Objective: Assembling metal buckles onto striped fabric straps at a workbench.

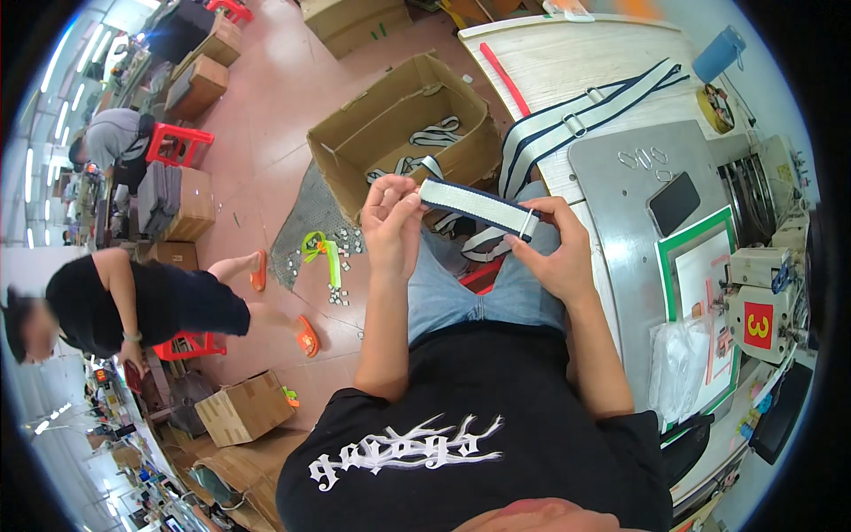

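Between my hands stretches a white webbing strap (474, 204) with dark navy edges, held above my lap. My left hand (390, 222) pinches its left end between thumb and fingers. At the other end my right hand (554, 248) grips the strap beside a light-coloured slide buckle (529, 222). More of the webbing hangs below toward my knees, partly hidden by my hands and the strap. On the worktable to the right lie longer straps of the same webbing (550, 133), with metal buckles on them.
An open cardboard box (355, 142) with straps inside stands ahead of my knees. The metal plate (612, 204) on the table carries loose metal rings (645, 160) and a phone (675, 204). A sewing machine (758, 301) stands at right. At left, a person (160, 297) sits on a red stool.
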Motion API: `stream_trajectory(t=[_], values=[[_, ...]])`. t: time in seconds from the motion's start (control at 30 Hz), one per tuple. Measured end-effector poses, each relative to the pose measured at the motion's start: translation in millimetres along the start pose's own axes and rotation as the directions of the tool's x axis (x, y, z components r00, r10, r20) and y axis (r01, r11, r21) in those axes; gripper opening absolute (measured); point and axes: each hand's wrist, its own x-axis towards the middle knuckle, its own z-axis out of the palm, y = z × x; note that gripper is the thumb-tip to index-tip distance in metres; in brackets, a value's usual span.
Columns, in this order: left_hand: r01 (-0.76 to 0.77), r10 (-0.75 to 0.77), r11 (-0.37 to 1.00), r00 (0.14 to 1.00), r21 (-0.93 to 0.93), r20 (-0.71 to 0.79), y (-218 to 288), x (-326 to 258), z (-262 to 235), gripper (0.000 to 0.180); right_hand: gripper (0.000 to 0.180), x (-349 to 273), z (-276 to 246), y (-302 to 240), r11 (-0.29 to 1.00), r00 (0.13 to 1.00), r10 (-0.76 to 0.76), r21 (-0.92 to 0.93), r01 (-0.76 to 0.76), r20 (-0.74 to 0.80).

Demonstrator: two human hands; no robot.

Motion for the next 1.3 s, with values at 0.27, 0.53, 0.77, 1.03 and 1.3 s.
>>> stream_trajectory(t=[0.27,0.53,0.77,1.03,1.3], values=[[0.535,-0.526,0.842,0.843,-0.067,0.111,-77,-65,4,0.039,0.042,-4,21,-12,0.999,0.992,0.006,-0.054,0.001,0.127],[0.178,-0.181,0.961,0.984,0.21,-0.009,-43,-27,45,0.041,0.038,-3,35,-19,0.991,0.996,0.008,-0.134,0.005,0.093],[-0.19,0.229,0.973,0.87,0.131,-0.437,22,86,-66,0.04,0.04,-32,18,-31,0.977,0.962,0.088,-0.212,-0.032,0.259],[0.141,0.376,0.732,0.732,0.667,-0.568,72,71,-252,0.035,0.036,-23,10,-47,0.997,0.922,0.012,-0.071,0.016,0.386],[-0.139,-0.33,0.683,0.817,0.717,0.473,39,-17,-8,0.027,0.052,9,36,-52,0.994,0.896,-0.108,0.062,0.09,0.431]])
